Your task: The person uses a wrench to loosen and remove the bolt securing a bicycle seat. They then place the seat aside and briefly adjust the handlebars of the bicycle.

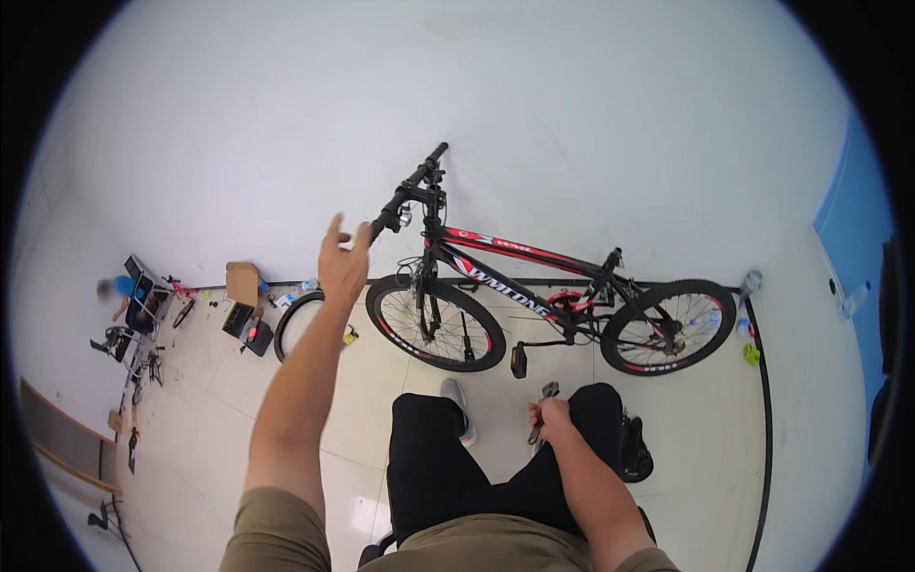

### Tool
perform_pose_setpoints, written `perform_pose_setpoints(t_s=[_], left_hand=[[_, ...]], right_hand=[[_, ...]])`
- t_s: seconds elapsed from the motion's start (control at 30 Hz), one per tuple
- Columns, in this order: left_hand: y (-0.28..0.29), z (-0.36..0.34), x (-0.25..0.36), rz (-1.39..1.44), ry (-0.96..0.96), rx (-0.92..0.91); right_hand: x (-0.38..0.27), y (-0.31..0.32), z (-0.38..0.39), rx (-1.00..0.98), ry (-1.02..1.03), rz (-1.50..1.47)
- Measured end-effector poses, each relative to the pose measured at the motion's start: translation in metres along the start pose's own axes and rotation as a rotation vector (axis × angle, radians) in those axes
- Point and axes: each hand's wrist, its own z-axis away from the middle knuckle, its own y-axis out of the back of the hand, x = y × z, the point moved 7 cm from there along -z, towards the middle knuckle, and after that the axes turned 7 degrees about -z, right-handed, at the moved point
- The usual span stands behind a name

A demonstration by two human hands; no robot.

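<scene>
A black and red bicycle (496,246) stands against the white wall in front of me, without a seat on its frame that I can make out. My left hand (343,267) is raised at the near end of the handlebar (405,194), its fingers apart and holding nothing. Whether the fingertips touch the grip, I cannot tell. Over my right thigh, my right hand (555,416) is closed around an adjustable wrench (550,389), whose head sticks up past the fingers. The bicycle's pedal (518,361) hangs low, a little beyond that hand.
Left of the front wheel, a loose tyre (280,336) leans near an opened cardboard box (243,280) and a dark toolbox (257,336). A person (124,288) and more bicycle parts are far left. Bottles (750,283) stand at right, by the rear wheel.
</scene>
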Motion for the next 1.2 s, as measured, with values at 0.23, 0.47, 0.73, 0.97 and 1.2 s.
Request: perform_pose_setpoints(t_s=[0.23,0.47,0.73,0.97,1.2], left_hand=[[-0.049,0.204,-0.134,0.208,0.18,-0.145],[-0.064,0.305,-0.129,0.253,0.221,-0.467],[-0.114,0.295,-0.142,0.558,0.474,-0.708],[-0.132,0.291,-0.17,1.21,0.998,-0.566],[-0.167,0.258,-0.169,1.524,1.218,-0.634]], right_hand=[[-0.003,0.0,-0.008,-0.04,0.105,0.209],[0.003,-0.073,0.053,-0.362,0.658,0.764],[0.054,-0.158,0.101,-0.706,0.724,0.691],[0.03,-0.174,0.086,-0.49,0.658,0.758],[-0.036,-0.234,0.036,-0.362,0.407,0.427]])
